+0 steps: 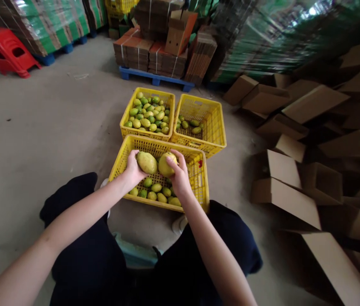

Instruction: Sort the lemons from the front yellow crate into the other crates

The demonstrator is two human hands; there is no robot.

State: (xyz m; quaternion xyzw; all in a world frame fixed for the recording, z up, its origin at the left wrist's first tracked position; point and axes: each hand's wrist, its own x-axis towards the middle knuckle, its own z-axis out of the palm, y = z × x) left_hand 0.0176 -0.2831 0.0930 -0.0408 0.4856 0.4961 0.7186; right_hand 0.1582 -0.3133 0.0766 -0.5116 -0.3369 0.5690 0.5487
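Note:
My left hand (133, 169) holds a yellow-green fruit (147, 162) over the near yellow crate (120, 163). Beside it, my right hand (180, 174) grips another yellowish fruit (166, 164), its thumb across the front. The two fruits are side by side, nearly touching. Several green and yellow fruits (156, 188) lie low in the near crate, partly hidden by my hands. Behind it on the left stands a yellow crate (125, 115) with many lemon-like fruits (148, 114). The back right yellow crate (216, 123) holds fewer, mostly green fruits (195, 127).
Open cardboard boxes (284, 191) are heaped along the right. Bundled flat cartons (135, 51) sit on a blue pallet (156, 78) at the back. A red stool (6, 51) stands far left, near wrapped green stacks (55, 25). My knees flank the near crate.

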